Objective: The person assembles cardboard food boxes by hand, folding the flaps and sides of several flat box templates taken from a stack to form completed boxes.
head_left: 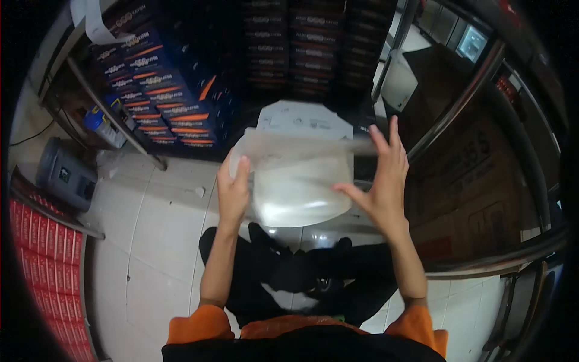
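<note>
My left hand (232, 196) is closed on the left side of a pale, glossy, translucent plastic sheet (301, 193), with the thumb lying on its face. The sheet is curved, and its upper part is folded over and blurred by motion. On the right, my right hand (386, 187) is open, fingers spread upward and thumb pointing inward at the sheet's right edge. Whether the thumb touches the sheet I cannot tell. Just beyond the sheet lies a white printed piece (304, 117) with cut corners, partly covered by it.
Dark boxes with orange stripes (172, 108) are stacked at the far left, and more dark boxes (313, 48) at the back. A large brown carton (470, 187) stands on the right beside metal rails (452, 114). Red boxes (45, 253) fill the left shelf near a grey bin (63, 172).
</note>
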### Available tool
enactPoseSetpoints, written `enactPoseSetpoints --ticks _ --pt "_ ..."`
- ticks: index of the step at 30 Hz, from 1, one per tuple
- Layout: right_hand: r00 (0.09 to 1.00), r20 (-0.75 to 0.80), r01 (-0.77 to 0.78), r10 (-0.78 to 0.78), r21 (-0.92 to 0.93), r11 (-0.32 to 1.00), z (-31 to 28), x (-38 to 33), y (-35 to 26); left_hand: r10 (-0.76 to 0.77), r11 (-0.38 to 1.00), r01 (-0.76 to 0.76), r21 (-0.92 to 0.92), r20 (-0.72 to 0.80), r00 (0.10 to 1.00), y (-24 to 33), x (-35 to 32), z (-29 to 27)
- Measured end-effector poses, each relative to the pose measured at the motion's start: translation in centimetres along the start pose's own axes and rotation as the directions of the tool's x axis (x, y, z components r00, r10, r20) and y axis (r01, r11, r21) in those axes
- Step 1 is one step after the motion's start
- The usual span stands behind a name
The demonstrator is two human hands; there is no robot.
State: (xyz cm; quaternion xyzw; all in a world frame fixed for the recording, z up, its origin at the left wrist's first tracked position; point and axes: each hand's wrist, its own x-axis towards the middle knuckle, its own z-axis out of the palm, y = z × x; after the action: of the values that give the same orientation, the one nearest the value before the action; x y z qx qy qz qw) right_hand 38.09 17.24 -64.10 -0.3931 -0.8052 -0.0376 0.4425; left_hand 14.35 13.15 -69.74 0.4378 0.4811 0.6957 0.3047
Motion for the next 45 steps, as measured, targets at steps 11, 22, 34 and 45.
enactPoseSetpoints --ticks 11,22,34,45 --pt "0.955 -0.032 -0.245 0.295 0.48 0.842 14.6 0.1 10.4 0.188 0.8 -0.2 0.565 0.081 0.979 -14.5 7.1 3.5" --pt "0.832 0.254 -0.552 0.494 0.276 0.787 17.9 -5.2 14.9 -0.54 0.829 0.512 0.223 0.089 0.837 -16.2 9.9 -0.3" --pt "0.227 0.853 -0.974 0.47 0.195 0.116 14.2 -2.1 16.5 -0.704 0.691 0.636 0.343 0.121 0.7 -14.0 12.8 2.0" --pt "0.491 0.764 -0.765 0.418 0.149 0.627 18.0 -5.9 19.5 -0.743 0.664 0.722 0.195 0.279 0.608 -19.5 12.7 -0.4"
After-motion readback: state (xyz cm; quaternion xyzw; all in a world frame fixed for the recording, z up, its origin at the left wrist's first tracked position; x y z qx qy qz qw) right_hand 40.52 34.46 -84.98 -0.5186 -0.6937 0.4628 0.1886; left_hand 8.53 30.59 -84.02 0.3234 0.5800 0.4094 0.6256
